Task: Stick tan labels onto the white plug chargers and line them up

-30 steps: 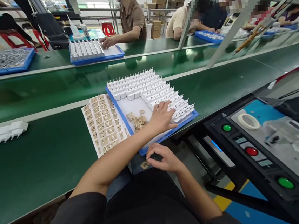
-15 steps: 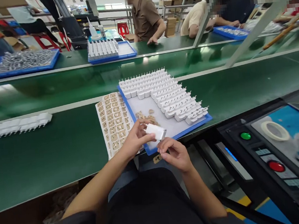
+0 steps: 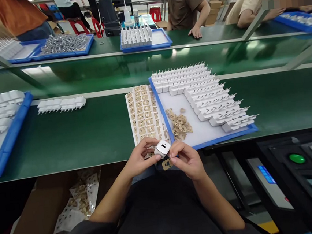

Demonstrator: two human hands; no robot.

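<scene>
My left hand (image 3: 142, 158) is closed round a white USB charger (image 3: 163, 148), whose end face with a dark port is turned up toward me. Close beside it, my right hand (image 3: 188, 158) pinches a small tan sticker (image 3: 166, 164) with cut-outs, which hangs below the fingertips. The two hands nearly meet at the front edge of the bench. Just beyond them lies a sheet of tan stickers (image 3: 144, 114) on white backing. To its right, a blue-rimmed tray (image 3: 219, 140) holds rows of white chargers (image 3: 202, 97) with pins up and a pile of tan pieces (image 3: 179, 125).
Another blue tray of white chargers (image 3: 14, 136) stands at the left, near a short row of chargers (image 3: 61, 104) on the green bench (image 3: 91, 138). A black machine with a green button (image 3: 297, 158) is at lower right. Below the bench sits a box of scraps (image 3: 83, 197). People work opposite.
My view has swung left and down. The charger in my left hand has been turned so its port face shows. My right hand still holds the sticker, now nearer the charger.
</scene>
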